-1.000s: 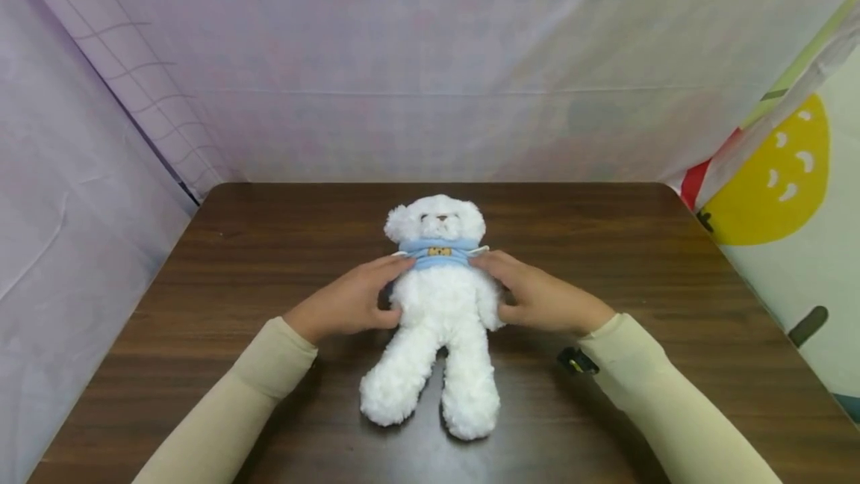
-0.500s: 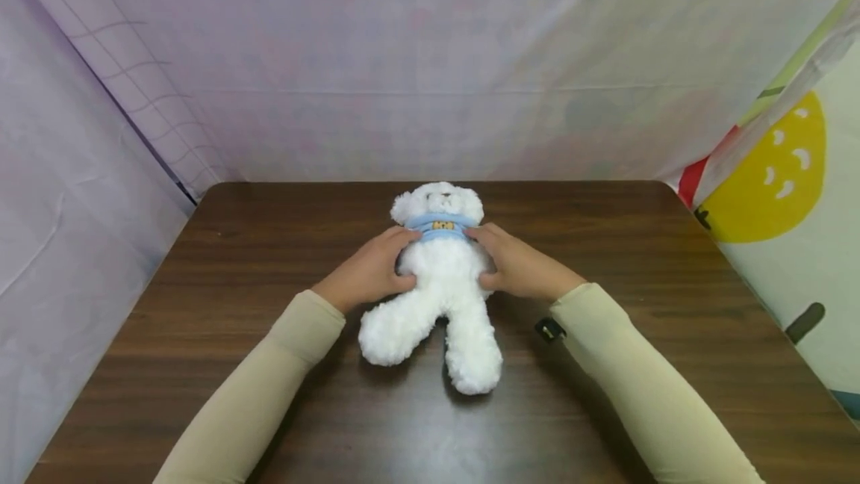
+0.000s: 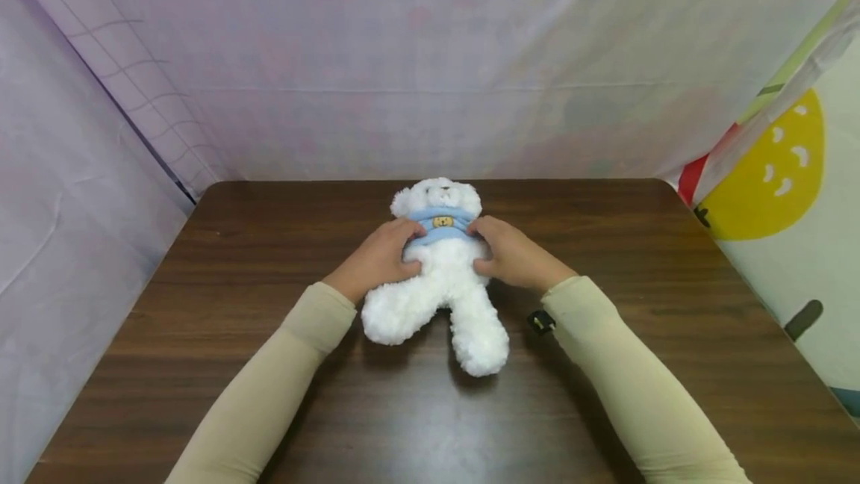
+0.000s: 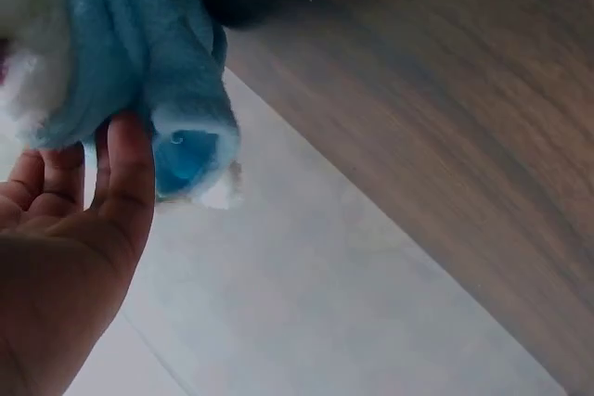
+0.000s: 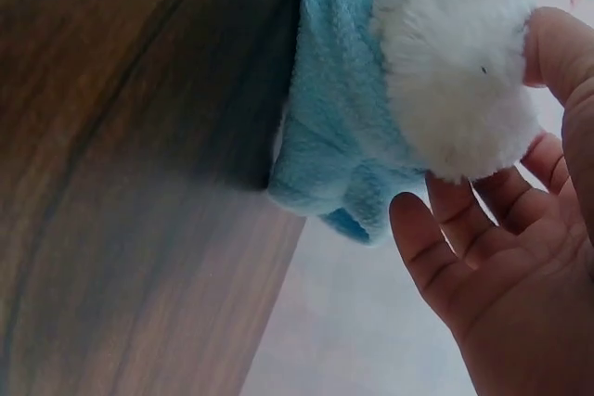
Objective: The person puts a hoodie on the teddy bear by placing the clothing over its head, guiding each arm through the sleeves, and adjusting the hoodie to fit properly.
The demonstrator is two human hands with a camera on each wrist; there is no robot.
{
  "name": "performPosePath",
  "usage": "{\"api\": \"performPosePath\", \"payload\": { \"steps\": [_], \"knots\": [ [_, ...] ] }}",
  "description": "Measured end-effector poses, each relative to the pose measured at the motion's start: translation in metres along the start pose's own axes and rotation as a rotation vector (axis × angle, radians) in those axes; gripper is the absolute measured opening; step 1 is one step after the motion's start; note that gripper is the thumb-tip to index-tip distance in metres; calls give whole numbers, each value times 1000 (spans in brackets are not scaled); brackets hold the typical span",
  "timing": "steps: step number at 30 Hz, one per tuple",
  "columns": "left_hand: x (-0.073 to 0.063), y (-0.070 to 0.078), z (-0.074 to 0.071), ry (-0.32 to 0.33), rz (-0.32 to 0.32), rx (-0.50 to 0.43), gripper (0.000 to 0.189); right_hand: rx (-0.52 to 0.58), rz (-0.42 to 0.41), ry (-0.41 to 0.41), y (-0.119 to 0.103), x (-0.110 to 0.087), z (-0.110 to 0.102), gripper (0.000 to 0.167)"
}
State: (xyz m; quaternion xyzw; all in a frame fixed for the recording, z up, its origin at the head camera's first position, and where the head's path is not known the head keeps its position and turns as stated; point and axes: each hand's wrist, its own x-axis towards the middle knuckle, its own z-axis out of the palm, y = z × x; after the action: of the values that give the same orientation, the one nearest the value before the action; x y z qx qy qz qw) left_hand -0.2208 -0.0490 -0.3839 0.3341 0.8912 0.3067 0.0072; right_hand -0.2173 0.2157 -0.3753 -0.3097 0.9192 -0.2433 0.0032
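A white plush teddy bear (image 3: 449, 267) lies face up near the far side of the table, its head toward the back edge and its legs toward me. It wears a light blue top (image 3: 437, 234) with a small yellow bear face on the chest. My left hand (image 3: 381, 256) grips one side of its body, thumb toward the belly and fingers at the blue top. On the opposite side my right hand (image 3: 517, 254) holds it the same way. Blue cloth (image 4: 139, 53) meets the fingers in the left wrist view; in the right wrist view, thumb and fingers surround white fur (image 5: 459, 71).
The dark wood-grain table (image 3: 201, 320) has rounded back corners. A pale curtain (image 3: 430, 66) hangs behind its far edge, and another white sheet (image 3: 54, 193) hangs at the left. Cloth with a yellow print (image 3: 773, 170) is at the right.
Both hands have moved the bear away from me toward the back edge. Its legs have shifted, the left-side one splaying outward, and the hands have drawn closer together around the body.
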Motion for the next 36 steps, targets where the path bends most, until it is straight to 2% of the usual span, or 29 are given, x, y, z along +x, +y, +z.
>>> {"api": "performPosePath", "payload": {
  "steps": [2, 8, 12, 16, 21, 26, 29, 32, 36],
  "knots": [
    [1, 0, 0, 13, 11, 26, 42, -3, -15, 12, 1, 1, 0, 45],
    [1, 0, 3, 22, -14, 73, 34, -25, -38, 9, 1, 3, 1, 53],
    [-2, 0, 7, 52, 23, 50, 23, -37, -23, 22, 0, 2, 4, 40],
    [-5, 2, 11, 101, 89, 51, 12, -46, -75, 56, -2, 1, 7, 20],
    [-9, 6, 16, 166, 123, 126, 16, -129, -124, 92, -7, -3, 9, 19],
    [-12, 10, 19, 227, 89, 192, 24, -250, -85, 159, -15, -7, 10, 24],
    [-14, 12, 20, 238, 75, 189, 27, -305, -34, 213, -19, -9, 10, 32],
    [-17, 13, 20, 233, 92, 181, 24, -310, 6, 234, -22, -11, 12, 34],
    [-22, 14, 19, 238, 136, 186, 16, -269, -3, 210, -23, -16, 13, 22]
  ]
}}
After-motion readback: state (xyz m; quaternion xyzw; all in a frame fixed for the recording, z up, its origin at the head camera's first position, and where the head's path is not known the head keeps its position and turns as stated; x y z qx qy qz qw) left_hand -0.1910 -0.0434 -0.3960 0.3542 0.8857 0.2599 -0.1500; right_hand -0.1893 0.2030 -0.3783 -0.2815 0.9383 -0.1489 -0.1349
